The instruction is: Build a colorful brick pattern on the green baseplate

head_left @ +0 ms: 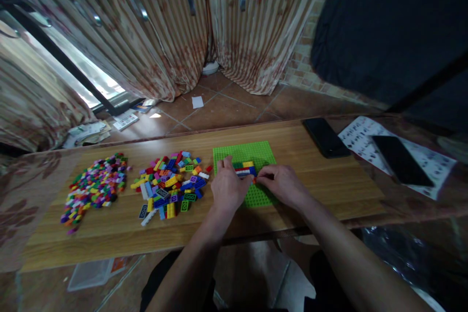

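A green studded baseplate [263, 152] lies on the wooden board. On it stands a low build of toy bricks [247, 164] in green, yellow, red, white and blue. My left hand [228, 186] rests over the left side of the build, its fingers stretched out and its thumb reaching to the front bricks. From the right, my right hand [283, 184] pinches at a small orange-red brick [255, 180] by the build's front right corner. The fingertips partly cover this brick, and my left hand hides part of the build.
Left of the baseplate spreads a pile of larger mixed bricks [171, 183]. Farther left lies a heap of small colourful pieces [97, 183]. A black phone [324, 137] is at the board's right, and another phone [401, 160] sits on a printed sheet [356, 132].
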Tool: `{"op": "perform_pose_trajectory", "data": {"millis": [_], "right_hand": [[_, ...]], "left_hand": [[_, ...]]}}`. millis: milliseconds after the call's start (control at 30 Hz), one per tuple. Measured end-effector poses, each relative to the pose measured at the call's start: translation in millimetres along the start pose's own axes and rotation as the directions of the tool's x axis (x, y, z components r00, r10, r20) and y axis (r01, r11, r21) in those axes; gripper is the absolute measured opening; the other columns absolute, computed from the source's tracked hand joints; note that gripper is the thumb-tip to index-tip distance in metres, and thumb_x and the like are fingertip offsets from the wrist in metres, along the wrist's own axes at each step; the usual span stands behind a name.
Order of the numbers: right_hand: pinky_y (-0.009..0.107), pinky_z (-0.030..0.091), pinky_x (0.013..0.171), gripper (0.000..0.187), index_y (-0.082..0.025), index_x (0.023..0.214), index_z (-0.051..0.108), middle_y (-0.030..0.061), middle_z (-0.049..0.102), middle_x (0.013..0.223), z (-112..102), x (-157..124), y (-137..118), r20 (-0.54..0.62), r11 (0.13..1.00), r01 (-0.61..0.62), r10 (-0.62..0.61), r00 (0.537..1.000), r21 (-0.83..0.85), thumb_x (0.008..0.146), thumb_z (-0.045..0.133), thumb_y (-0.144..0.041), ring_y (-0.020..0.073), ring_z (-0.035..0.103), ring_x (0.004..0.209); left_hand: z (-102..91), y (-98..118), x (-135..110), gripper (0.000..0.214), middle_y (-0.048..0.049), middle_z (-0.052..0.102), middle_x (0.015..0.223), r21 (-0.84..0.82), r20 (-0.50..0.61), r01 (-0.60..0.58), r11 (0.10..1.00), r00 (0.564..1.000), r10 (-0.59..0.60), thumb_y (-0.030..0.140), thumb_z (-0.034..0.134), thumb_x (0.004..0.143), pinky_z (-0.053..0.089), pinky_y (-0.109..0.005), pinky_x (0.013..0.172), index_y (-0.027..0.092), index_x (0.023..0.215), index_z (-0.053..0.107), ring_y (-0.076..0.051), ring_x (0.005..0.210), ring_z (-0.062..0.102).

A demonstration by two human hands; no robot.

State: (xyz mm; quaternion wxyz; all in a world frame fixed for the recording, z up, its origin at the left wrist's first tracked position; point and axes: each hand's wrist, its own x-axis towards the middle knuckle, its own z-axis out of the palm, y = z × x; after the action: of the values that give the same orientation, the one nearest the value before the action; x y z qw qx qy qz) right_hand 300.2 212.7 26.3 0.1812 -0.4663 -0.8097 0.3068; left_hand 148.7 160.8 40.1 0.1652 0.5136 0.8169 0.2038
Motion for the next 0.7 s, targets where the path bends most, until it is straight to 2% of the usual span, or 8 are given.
{"op": "perform_pose_trajectory", "data": {"millis": [167,267,333,433,500,567,700], "right_hand": [[0.03,0.043,0.069,0.011,-0.023,0.073,0.072,0.001,0.072,0.076,-2.4,0.5,3.9,0.017,0.999,-0.024,0.024,1.0,0.039,0.08,0.064,-0.024,0.0178,0.064,0.072],[0.031,0.045,0.068,0.016,-0.022,0.077,0.072,0.0015,0.073,0.076,-6.3,1.2,9.6,0.011,0.991,-0.022,0.021,1.0,0.133,0.084,0.06,-0.03,0.0184,0.065,0.071],[0.032,0.047,0.068,0.021,-0.021,0.081,0.072,0.0026,0.073,0.078,-8.7,1.6,13.7,-0.055,0.986,-0.029,0.038,0.998,0.165,0.086,0.056,-0.034,0.0192,0.065,0.072],[0.035,0.05,0.075,0.024,-0.02,0.089,0.072,0.0058,0.074,0.087,-10.1,2.0,16.5,-0.198,0.99,-0.035,0.062,0.978,0.139,0.087,0.053,-0.034,0.0213,0.067,0.079],[0.038,0.051,0.08,0.025,-0.019,0.094,0.071,0.0083,0.074,0.095,-9.4,2.2,14.6,-0.249,0.994,-0.004,0.032,0.968,0.109,0.089,0.051,-0.032,0.0228,0.068,0.085],[0.04,0.051,0.086,0.026,-0.019,0.1,0.07,0.0103,0.072,0.102,-7.1,2.1,9.9,-0.249,0.995,0.056,-0.034,0.968,0.081,0.09,0.049,-0.031,0.0238,0.067,0.093],[0.046,0.043,0.105,0.034,-0.022,0.121,0.062,0.0112,0.062,0.128,3.3,0.4,-0.5,-0.137,0.977,0.211,-0.206,0.969,0.029,0.089,0.056,-0.033,0.0259,0.057,0.121]], "left_hand": [[-0.7,-2.3,-0.5,0.073,-0.0182,0.058,0.128,-0.041,0.002,-0.004,0.999,1.0,0.004,0.042,0.074,0.074,0.051,-0.04,0.089,0.013,0.134,0.045,-0.031,0.113,0.062],[-4.1,-11.1,3.2,0.062,-0.0177,0.062,0.124,-0.151,0.026,-0.029,0.988,0.999,0.033,0.035,0.067,0.082,0.051,-0.04,0.092,0.011,0.135,0.045,-0.028,0.111,0.064],[-6.6,-20.9,8.0,0.049,-0.016,0.067,0.116,-0.265,0.048,-0.023,0.964,0.998,0.037,0.027,0.058,0.088,0.052,-0.038,0.091,0.011,0.133,0.047,-0.024,0.104,0.067],[-8.7,-36.6,15.7,0.04,-0.0134,0.07,0.11,-0.427,0.031,-0.033,0.904,0.998,0.051,0.014,0.05,0.09,0.054,-0.034,0.088,0.012,0.13,0.051,-0.02,0.096,0.07],[-8.5,-44.1,19.0,0.042,-0.0123,0.07,0.113,-0.497,0.002,-0.058,0.866,0.998,0.068,0.006,0.047,0.087,0.055,-0.032,0.087,0.013,0.128,0.052,-0.018,0.096,0.07],[-7.3,-47.8,20.2,0.047,-0.0118,0.07,0.115,-0.537,0.002,-0.062,0.841,0.997,0.075,0.0,0.045,0.084,0.055,-0.031,0.088,0.014,0.128,0.052,-0.018,0.098,0.07],[-3.8,-47.5,19.0,0.05,-0.0132,0.069,0.119,-0.571,0.056,-0.045,0.82,0.994,0.094,-0.001,0.043,0.083,0.053,-0.032,0.094,0.013,0.131,0.049,-0.018,0.107,0.067]]}}
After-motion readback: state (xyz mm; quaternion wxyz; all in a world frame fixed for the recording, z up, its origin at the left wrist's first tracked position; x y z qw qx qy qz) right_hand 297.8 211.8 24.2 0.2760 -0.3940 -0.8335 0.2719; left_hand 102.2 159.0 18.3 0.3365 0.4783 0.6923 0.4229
